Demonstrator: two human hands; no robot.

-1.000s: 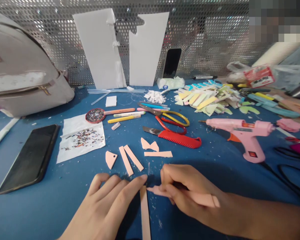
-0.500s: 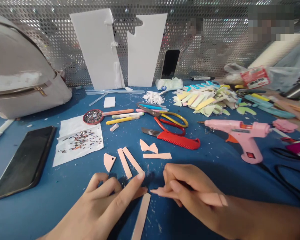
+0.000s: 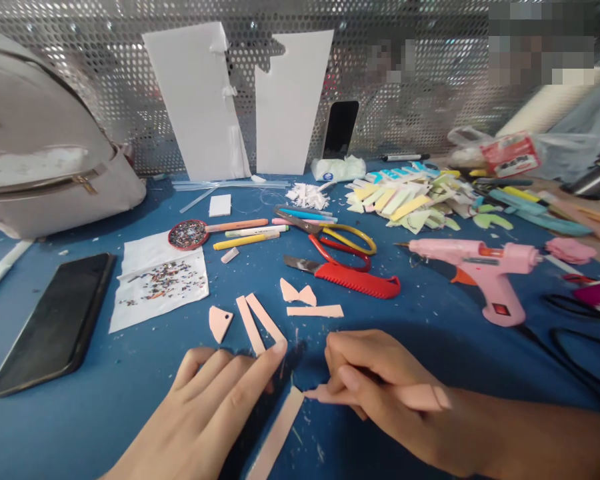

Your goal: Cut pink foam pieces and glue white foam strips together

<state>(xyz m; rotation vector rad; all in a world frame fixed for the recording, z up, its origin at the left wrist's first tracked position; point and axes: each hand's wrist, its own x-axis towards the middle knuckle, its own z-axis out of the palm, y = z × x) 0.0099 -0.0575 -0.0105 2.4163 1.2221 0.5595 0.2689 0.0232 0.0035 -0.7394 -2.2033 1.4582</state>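
Right grip [image 3: 380,380]: fingers closed on a pink marker [image 3: 333,395], pinched low toward the tip, I'd judge for fine control. The barrel lies back against the hand, which should steady it. Tip is at the far right corner of a narrow pale-pink strip [image 3: 280,432]; whether it touches, can't tell. Strip lies slantwise on the blue tabletop [image 3: 145,373], between my two grips, near end out of view.

Left grip [image 3: 213,400]: palm down, fingers extended, clamped on nothing I can see. Index fingertip overlaps the near end of one of the paired pink strips [image 3: 250,323]; pressure unclear. Probably a light rest.

Just beyond: holed pink piece [image 3: 219,323], bow-shaped piece [image 3: 290,292], short crosswise strip [image 3: 315,311]. All flat and apart, likely so each can be picked out singly.

Farther: red utility knife [image 3: 355,279] and scissors [image 3: 307,225], blades leftward, handles toward my right, which would suit a right-side reach. Pink hot-glue gun [image 3: 503,277] on its side, nozzle aimed left, well apart from the strips. Left: beads [image 3: 167,277] on white paper [image 3: 133,257], presumably to gather small bits.
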